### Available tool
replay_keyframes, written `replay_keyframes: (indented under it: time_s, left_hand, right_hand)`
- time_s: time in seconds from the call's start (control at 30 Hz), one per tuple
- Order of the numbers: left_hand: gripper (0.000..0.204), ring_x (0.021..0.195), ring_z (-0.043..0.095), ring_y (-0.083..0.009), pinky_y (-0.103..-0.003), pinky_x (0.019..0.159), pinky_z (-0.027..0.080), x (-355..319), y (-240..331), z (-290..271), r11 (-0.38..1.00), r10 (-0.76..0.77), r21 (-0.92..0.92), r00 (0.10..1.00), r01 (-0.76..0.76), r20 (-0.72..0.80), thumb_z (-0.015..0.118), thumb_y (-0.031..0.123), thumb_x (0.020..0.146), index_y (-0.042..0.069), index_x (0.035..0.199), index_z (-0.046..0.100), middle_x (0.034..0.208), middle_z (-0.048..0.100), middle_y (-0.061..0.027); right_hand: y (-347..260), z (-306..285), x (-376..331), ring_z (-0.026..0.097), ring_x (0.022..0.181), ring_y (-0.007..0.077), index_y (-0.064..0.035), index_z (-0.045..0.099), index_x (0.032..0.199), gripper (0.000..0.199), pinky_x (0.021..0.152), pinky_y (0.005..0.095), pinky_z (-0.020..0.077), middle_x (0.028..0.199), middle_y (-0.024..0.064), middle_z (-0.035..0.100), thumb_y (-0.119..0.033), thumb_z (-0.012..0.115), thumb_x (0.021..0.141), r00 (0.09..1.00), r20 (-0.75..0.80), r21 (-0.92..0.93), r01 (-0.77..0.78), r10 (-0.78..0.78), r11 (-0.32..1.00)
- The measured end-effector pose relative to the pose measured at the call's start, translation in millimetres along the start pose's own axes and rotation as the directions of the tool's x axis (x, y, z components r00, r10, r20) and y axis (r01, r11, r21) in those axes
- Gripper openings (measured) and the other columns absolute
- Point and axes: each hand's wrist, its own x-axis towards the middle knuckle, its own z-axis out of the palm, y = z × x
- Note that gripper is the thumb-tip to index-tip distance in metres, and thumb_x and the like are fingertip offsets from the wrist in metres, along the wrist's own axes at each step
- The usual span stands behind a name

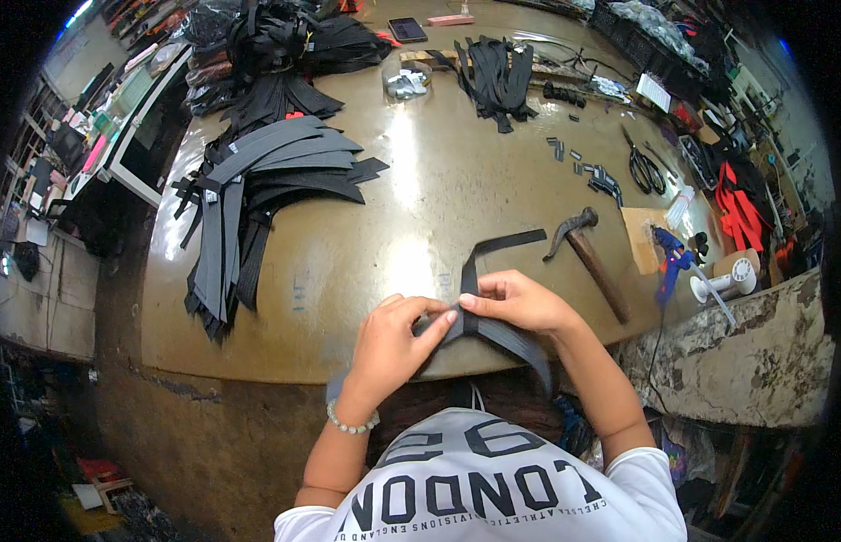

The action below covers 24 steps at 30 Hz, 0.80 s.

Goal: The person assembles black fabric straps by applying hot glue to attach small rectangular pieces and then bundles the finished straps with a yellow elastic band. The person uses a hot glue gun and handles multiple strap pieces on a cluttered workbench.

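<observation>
I have both hands pinched on a black strap [493, 330] at the near edge of the worktable [411, 208]; my left hand [389, 348] is closed on its folded middle, fingertips pressing the crease, and my right hand [520, 303] is closed on the same fold from the other side, the two thumbs almost touching; one tail runs away from my right hand across the table, the other drops over the edge by my right forearm. I judge this to be the folding or creasing step, with the fold not yet fixed; the next move seems to call for keeping the layers aligned under firm pressure. Just right of my right hand lies a hammer [590, 257]; beyond it a blue glue gun [671, 262] and scissors [644, 167]; far left of my left hand, a fanned pile of cut straps [267, 176].
</observation>
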Motion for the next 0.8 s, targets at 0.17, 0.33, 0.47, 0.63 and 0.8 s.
replay_keyframes:
  time_s: [0.17, 0.33, 0.47, 0.63, 0.8]
  left_hand:
    - [0.015, 0.072, 0.062, -0.0280, -0.039, 0.065, 0.050, -5.1, -11.7, 24.3, 0.999, 0.033, -0.017, 0.997, -0.034, -0.075, 0.072, 0.021, 0.083, 0.006, 0.084, 0.072, 0.075, 0.067, -0.0107]
    - [0.009, 0.074, 0.063, -0.0289, -0.039, 0.066, 0.050, -7.8, -21.7, 46.5, 0.985, 0.019, 0.172, 0.974, 0.021, -0.228, 0.072, 0.016, 0.082, 0.007, 0.083, 0.069, 0.079, 0.064, -0.0084]
    - [0.012, 0.075, 0.064, -0.0273, -0.039, 0.066, 0.052, -8.0, -23.9, 55.3, 0.976, 0.097, 0.212, 0.957, -0.038, -0.274, 0.070, 0.011, 0.082, 0.008, 0.093, 0.066, 0.084, 0.062, -0.0069]
    - [0.015, 0.072, 0.064, -0.0276, -0.038, 0.063, 0.051, -8.5, -27.2, 62.4, 0.989, 0.092, 0.134, 0.962, -0.059, -0.256, 0.069, 0.008, 0.083, 0.007, 0.097, 0.065, 0.082, 0.062, -0.0082]
    - [0.019, 0.070, 0.064, -0.0278, -0.038, 0.059, 0.051, -7.1, -26.3, 65.5, 0.992, 0.109, 0.097, 0.951, -0.084, -0.290, 0.068, 0.007, 0.082, 0.010, 0.100, 0.065, 0.085, 0.059, -0.0083]
  right_hand:
    - [-3.7, 1.1, 1.9, 0.044, 0.129, 0.0224, -0.0058, 0.061, 0.124, 0.040, 0.102, 0.0385, 0.0395, 0.142, 0.0094, 0.045, -0.013, 0.071, 0.086, 0.903, -0.043, 0.169, 0.428, -0.427, 0.888]
    - [6.7, 16.1, -12.3, 0.042, 0.127, 0.0270, -0.0108, 0.067, 0.118, 0.037, 0.103, 0.0397, 0.0372, 0.141, 0.0104, 0.046, -0.006, 0.069, 0.081, 0.781, -0.149, -0.704, 0.347, -0.607, 0.619]
    - [21.8, 25.4, 4.0, 0.050, 0.111, 0.0289, -0.0062, 0.065, 0.118, 0.039, 0.097, 0.0369, 0.0422, 0.132, 0.0116, 0.048, 0.001, 0.065, 0.080, 0.750, -0.337, -0.648, 0.253, -0.568, 0.719]
    - [39.1, 35.9, 5.9, 0.053, 0.107, 0.0327, -0.0013, 0.066, 0.109, 0.034, 0.088, 0.0402, 0.0491, 0.122, 0.0138, 0.052, 0.003, 0.064, 0.076, 0.692, -0.251, -0.876, 0.135, -0.677, 0.463]
    - [52.8, 49.2, -21.6, 0.058, 0.098, 0.0341, 0.0038, 0.065, 0.107, 0.036, 0.082, 0.0390, 0.0518, 0.106, 0.0142, 0.061, 0.002, 0.062, 0.072, 0.631, -0.145, -0.918, 0.201, -0.762, 0.341]
